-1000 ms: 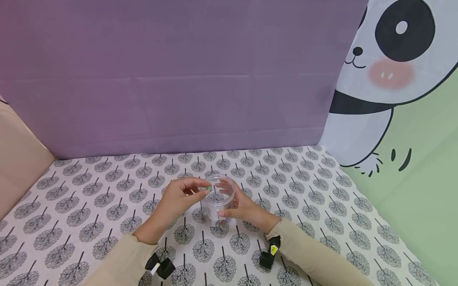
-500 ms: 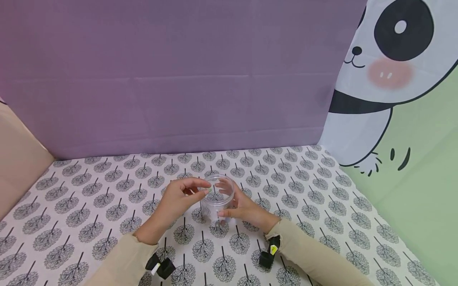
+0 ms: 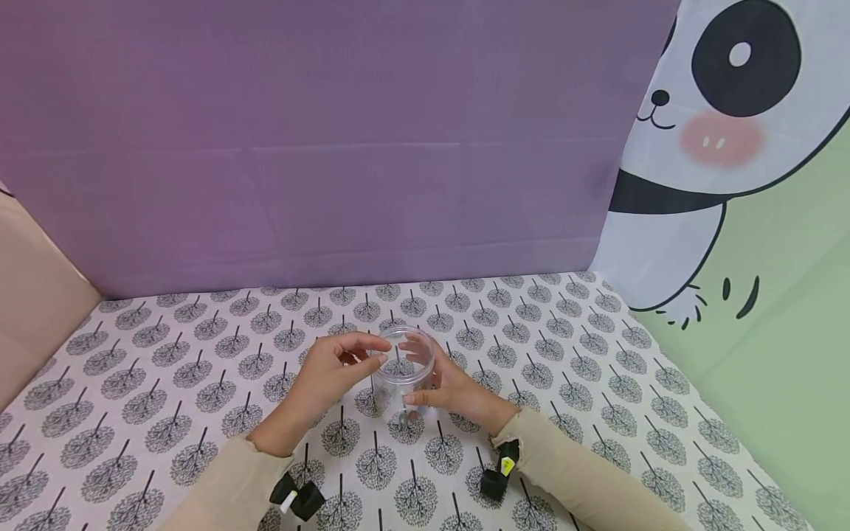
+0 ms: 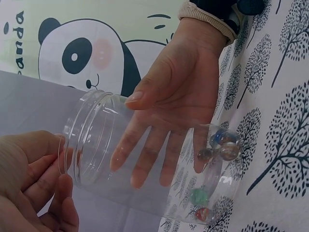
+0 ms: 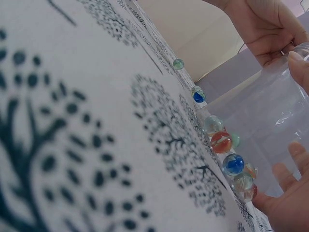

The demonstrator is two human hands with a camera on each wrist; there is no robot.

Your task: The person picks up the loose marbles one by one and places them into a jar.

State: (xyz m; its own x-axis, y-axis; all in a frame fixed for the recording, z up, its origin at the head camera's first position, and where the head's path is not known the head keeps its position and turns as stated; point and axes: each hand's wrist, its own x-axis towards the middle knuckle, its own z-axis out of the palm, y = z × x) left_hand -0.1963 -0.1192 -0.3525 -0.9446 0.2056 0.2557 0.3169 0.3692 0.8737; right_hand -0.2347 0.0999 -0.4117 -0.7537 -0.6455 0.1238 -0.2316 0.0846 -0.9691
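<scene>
A clear plastic jar [image 3: 403, 380] stands upright on the cloth, its wide mouth uncovered. My right hand [image 3: 453, 387] grips the jar's side, thumb on the near face and fingers round the far side. Over the left edge of the mouth my left hand [image 3: 335, 369] hovers, thumb and index fingertip slightly apart with nothing seen between them. Several glass marbles [image 4: 224, 145] lie at the jar's bottom, among them a green marble [image 4: 199, 195] and an orange-red marble [image 5: 221, 142]. Outside the jar, a blue marble [image 5: 198, 95] and a pale green marble [image 5: 178, 64] rest on the cloth.
A white cloth [image 3: 199, 472] with a grey tree print covers the table. Behind it hangs a purple backdrop [image 3: 332, 147], and a panda-printed green sheet [image 3: 764, 369] stands at the right. Black devices are strapped at both wrists.
The green marble pinched in my left fingertips a second ago is no longer there. Those fingers have parted slightly. My right hand keeps its hold on the jar, and the jar stays put.
</scene>
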